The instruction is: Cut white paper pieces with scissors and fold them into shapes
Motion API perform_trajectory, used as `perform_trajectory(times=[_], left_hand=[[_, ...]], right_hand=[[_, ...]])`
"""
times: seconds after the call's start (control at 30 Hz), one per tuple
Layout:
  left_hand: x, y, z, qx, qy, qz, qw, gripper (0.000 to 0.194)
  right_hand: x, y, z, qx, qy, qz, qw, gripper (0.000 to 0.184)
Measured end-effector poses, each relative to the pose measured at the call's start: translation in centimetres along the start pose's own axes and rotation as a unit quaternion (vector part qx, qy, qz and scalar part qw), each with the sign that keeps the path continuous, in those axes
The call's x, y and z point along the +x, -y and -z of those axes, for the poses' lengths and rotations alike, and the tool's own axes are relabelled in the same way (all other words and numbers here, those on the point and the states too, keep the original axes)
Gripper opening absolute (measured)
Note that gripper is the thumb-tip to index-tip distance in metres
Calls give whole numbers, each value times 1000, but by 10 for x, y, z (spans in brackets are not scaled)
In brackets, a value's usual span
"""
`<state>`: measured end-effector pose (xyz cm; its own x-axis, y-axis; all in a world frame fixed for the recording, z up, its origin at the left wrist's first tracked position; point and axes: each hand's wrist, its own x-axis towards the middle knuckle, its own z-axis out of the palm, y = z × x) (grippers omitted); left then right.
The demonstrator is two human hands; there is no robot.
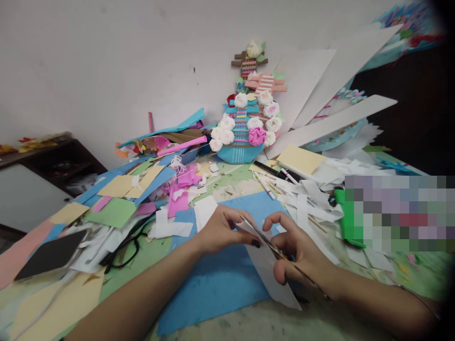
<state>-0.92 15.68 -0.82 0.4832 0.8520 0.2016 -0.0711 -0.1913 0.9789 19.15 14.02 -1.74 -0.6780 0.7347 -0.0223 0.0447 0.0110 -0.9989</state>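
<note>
At six o'clock, the left hand [223,228] pinched white paper [265,272] above a blue sheet [213,289]; toward five, the right hand [306,251] gripped scissors [274,248].

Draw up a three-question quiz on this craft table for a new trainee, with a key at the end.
1. True or false: the left hand holds the scissors.
2. Multiple choice: what colour is the large sheet lying below the scissors? A) red; B) blue; C) yellow.
3. Fill in the blank: the left hand pinches a piece of white ____.

Key:
1. False; the right hand holds them.
2. B.
3. Paper.
</note>
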Motion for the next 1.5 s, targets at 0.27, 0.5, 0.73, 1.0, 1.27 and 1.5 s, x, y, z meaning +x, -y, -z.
perform_trajectory(times=[0.27, 0.5, 0.73, 1.0, 1.27, 1.5], left_hand=[[1, -2, 2, 1, -12, 25, 1000, 11], [0, -2, 6, -53, -65, 125, 989, 22], [2, -7, 11, -51, -98, 145, 983, 26], [-1, -29, 12, 144, -74, 111, 981, 16], [-3, -28, 11, 221, -34, 77, 972, 13], [-3, -31, 8, 245, -30, 89, 965, 12]], right_hand=[[1, 3, 0, 46, -11, -36, 998, 67], [5, 4, 6, 47, -105, 6, 993, 58], [13, 11, 28, -122, -176, 36, 976, 46], [10, 23, 46, -402, -60, 142, 902, 40], [7, 19, 44, -442, -53, 182, 877, 47], [8, 19, 45, -449, -33, 194, 872, 46]])
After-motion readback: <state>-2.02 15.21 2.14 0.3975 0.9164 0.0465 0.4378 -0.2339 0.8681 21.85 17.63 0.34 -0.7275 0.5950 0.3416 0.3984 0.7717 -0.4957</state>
